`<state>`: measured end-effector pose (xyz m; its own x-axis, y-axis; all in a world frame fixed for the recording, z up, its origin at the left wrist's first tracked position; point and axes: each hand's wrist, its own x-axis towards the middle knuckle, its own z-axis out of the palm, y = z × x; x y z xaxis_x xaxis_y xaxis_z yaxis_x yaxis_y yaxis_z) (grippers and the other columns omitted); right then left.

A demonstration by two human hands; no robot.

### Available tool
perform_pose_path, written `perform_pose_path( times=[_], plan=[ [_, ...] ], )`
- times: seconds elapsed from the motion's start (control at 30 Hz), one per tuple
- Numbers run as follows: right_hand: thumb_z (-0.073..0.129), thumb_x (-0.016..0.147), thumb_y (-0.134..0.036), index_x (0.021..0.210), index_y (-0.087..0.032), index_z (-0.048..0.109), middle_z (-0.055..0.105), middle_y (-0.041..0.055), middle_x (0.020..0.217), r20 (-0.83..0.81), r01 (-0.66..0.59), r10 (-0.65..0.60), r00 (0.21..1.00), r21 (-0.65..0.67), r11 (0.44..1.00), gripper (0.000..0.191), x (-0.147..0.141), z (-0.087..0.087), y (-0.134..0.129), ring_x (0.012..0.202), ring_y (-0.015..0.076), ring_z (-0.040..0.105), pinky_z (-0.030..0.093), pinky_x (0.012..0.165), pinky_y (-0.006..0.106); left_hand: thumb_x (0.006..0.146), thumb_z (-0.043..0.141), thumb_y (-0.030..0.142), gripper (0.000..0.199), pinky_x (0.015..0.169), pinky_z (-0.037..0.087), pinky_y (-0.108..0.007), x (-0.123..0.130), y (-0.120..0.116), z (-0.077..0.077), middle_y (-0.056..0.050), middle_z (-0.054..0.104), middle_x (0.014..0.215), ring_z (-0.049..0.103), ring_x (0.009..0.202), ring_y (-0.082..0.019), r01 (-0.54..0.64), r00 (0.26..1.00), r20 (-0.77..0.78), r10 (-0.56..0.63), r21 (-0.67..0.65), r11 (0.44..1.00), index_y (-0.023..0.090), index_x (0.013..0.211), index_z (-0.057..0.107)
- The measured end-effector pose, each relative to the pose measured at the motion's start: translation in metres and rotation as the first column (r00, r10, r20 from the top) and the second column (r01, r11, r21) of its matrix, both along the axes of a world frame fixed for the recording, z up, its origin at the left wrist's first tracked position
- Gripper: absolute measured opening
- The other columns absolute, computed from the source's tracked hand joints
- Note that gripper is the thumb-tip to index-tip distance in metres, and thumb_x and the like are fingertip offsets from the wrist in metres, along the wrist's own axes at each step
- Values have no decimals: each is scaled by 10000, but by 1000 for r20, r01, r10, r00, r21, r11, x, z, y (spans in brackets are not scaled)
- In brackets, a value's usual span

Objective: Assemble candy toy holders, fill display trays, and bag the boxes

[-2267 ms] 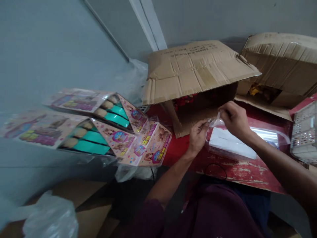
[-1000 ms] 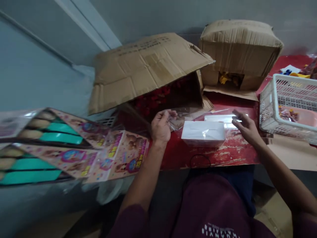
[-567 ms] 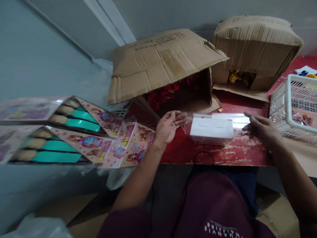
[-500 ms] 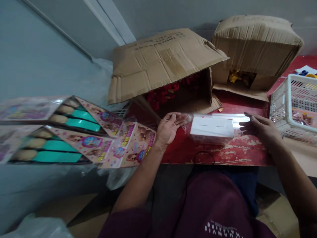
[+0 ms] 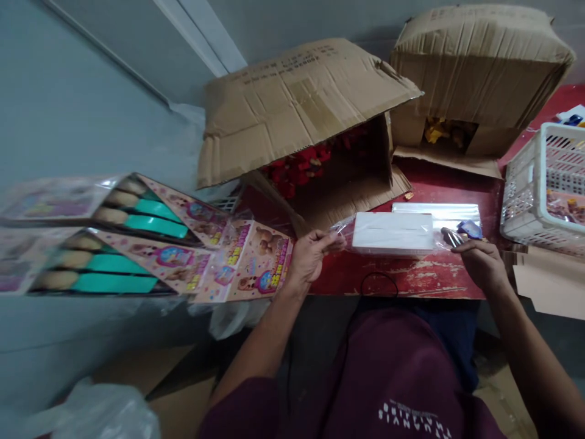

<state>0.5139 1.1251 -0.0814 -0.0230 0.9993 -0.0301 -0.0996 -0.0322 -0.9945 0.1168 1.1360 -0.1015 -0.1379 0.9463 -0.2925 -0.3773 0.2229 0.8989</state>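
A white box [image 5: 393,230] lies on the red tabletop inside a clear plastic bag [image 5: 346,228]. My left hand [image 5: 315,255] is closed in a pinch on the bag's left end. At the right end of the box, my right hand [image 5: 484,262] has its thumb and fingers closed on a small shiny metallic piece [image 5: 452,237], whose kind I cannot make out. Just behind those fingers lies a small blue item [image 5: 470,229]. A stack of clear plastic sleeves [image 5: 436,211] lies flat behind the box.
Printed toy boxes [image 5: 183,262] with windows stand at the left. Behind are a carton [image 5: 311,103] of red pieces and a carton [image 5: 479,79] with yellow pieces showing. A white plastic basket [image 5: 525,195] and flat cardboard [image 5: 553,280] are at the right.
My right hand has gone from outstretched fingers over the sleeves to a closed grip on the shiny piece. The blue item now shows. My left hand still holds the bag's left end.
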Motion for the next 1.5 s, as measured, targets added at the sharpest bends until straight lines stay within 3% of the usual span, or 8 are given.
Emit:
perform_pose_path(
  times=[0.27, 0.5, 0.7, 0.9, 1.0, 1.1, 1.27, 1.5],
  plan=[
    [752, 774, -299, 714, -274, 824, 724, 28, 1338, 125, -38, 27, 992, 89, 995, 97, 4, -42, -10, 1338, 338, 624, 466, 1178, 564, 567, 964, 409, 452, 708, 588, -303, 0, -21, -30, -78, 789, 773, 756, 666, -191, 64, 998, 4, -64, -115, 991, 148, 726, 630],
    [687, 851, -296, 789, -298, 832, 769, 48, 1168, 455, -28, -139, 879, 341, 940, 158, 11, -64, 0, 1178, 278, 664, 468, 1097, 521, 558, 911, 322, 325, 696, 496, -276, 10, -16, -70, 1, 713, 703, 637, 659, -144, -58, 931, -351, 99, 127, 990, 186, 725, 668],
    [635, 904, -289, 853, -315, 822, 776, 41, 1088, 555, 8, -327, 765, 499, 866, 196, 2, -69, 17, 1074, 248, 648, 491, 999, 478, 704, 794, 331, 208, 753, 460, -277, 26, 8, -88, -10, 667, 780, 596, 742, -153, -183, 811, -479, 336, 338, 923, 192, 794, 669],
    [616, 827, -236, 857, -267, 808, 775, 43, 1167, 356, 189, -289, 889, 291, 938, 196, -2, -65, 5, 1174, 268, 679, 483, 1099, 513, 793, 736, 346, 276, 953, 495, -334, 26, -1, -92, -50, 688, 1019, 653, 975, -194, -305, 817, -394, 421, 325, 895, 200, 1007, 641],
    [579, 827, -202, 960, -272, 798, 742, 45, 1252, 277, 415, -512, 813, 342, 843, 266, -16, -44, -29, 1242, 306, 653, 455, 1138, 580, 883, 674, 362, 316, 1099, 450, -414, 28, -24, -76, -101, 659, 1230, 616, 1195, -239, -419, 630, -464, 623, 473, 775, 213, 1156, 621],
    [564, 901, -216, 1064, -332, 767, 721, 51, 1251, 295, 444, -696, 654, 595, 670, 284, -49, -22, -56, 1218, 316, 641, 443, 1140, 609, 903, 696, 418, 353, 1228, 327, -520, 49, -33, -53, -124, 654, 1335, 558, 1346, -301, -171, 561, -563, 607, 638, 750, 240, 1205, 656],
    [589, 922, -266, 1210, -344, 720, 719, 64, 1320, 713, -132, -362, 600, 535, 834, 326, -104, -39, -20, 1262, 332, 624, 430, 1146, 602, 840, 794, 459, 427, 1297, 34, -636, 87, 6, -47, -94, 689, 1403, 511, 1431, -398, 392, 581, -793, 183, 470, 791, 312, 1237, 741],
    [505, 981, -340, 1283, -265, 665, 604, 116, 1469, 615, 82, -579, 535, 644, 760, 350, -110, -87, 47, 1443, 345, 469, 316, 1212, 639, 927, 711, 458, 392, 1257, 302, -558, 63, 44, -99, -155, 704, 1359, 564, 1406, -342, 336, 632, -694, 345, 646, 685, 238, 1250, 728]
  ],
)
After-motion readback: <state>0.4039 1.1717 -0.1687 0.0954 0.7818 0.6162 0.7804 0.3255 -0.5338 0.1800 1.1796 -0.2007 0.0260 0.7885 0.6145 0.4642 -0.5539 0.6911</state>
